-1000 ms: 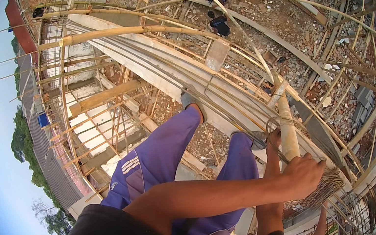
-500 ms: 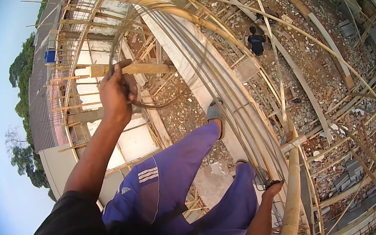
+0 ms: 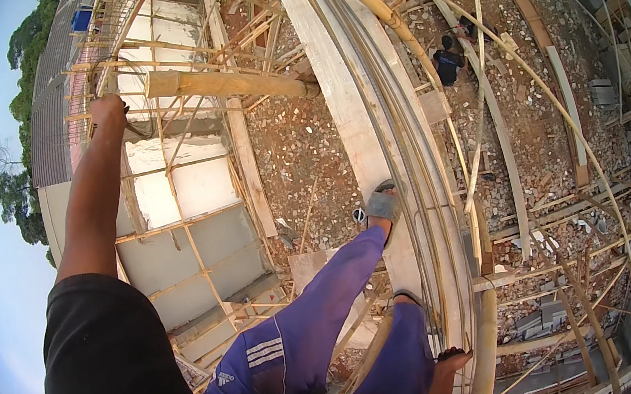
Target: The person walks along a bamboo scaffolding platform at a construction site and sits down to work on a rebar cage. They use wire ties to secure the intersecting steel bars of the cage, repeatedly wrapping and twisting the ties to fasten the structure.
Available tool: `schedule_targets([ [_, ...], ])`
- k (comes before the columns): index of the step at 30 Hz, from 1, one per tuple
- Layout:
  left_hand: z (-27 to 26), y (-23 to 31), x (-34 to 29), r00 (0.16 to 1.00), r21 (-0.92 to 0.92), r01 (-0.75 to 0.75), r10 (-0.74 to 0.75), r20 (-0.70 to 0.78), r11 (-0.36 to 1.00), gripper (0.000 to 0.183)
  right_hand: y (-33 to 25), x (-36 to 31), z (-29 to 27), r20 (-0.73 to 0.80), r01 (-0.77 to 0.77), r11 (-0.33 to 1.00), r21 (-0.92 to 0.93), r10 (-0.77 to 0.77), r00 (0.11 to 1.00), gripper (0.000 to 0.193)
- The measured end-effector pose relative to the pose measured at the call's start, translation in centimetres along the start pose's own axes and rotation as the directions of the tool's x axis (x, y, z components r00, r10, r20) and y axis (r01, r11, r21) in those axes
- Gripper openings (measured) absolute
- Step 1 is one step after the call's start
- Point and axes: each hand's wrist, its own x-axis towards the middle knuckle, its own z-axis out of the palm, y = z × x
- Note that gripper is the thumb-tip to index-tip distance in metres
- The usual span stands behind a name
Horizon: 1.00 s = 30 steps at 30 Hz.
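My left hand (image 3: pixel 109 112) is raised far out to the left, its fingers closed around a thin dark coil of wire (image 3: pixel 146 129). The loops stand out above and beside the fist, faint against the scaffolding. Low at the right of centre, my right hand (image 3: pixel 453 359) is curled beside the near ends of a bundle of long steel rods (image 3: pixel 427 203). Something dark shows at its fingers, too small to name. These rods run lengthwise along a pale plank walkway (image 3: pixel 347 108). My sandalled feet (image 3: pixel 382 204) stand on that walkway.
A thick bamboo pole (image 3: pixel 230 84) juts out left of the walkway, and another bamboo pole (image 3: pixel 487 352) lies along its right edge. Rubble ground (image 3: pixel 301 158) lies far below. On the right, a person in dark clothes (image 3: pixel 447 62) crouches down there among planks and bamboo scaffolding.
My left hand has swung outward to the left and up with the wire coil, the arm now straighter. My right hand has shifted lower in view. The view has turned slightly.
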Motion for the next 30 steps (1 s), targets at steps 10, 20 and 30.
schedule_targets([
  [10,-27.4,-8.4,19.6,0.984,0.397,-0.062,-0.011,0.179,0.916,0.014,0.9,-0.3,-0.6,-0.016,-0.011,0.992,-0.124,0.009,1.0,0.094],
  [20,8.2,1.1,-4.2,0.87,0.067,0.052,-0.078,0.486,0.996,0.046,-0.4,-3.4,-0.1,-0.045,0.031,0.994,-0.107,-0.036,0.998,0.056],
  [30,15.7,-2.9,1.8,0.864,0.247,-0.46,0.366,0.347,0.853,0.067,5.1,-2.4,0.5,-0.195,-0.05,0.998,-0.03,0.043,0.98,0.043],
])
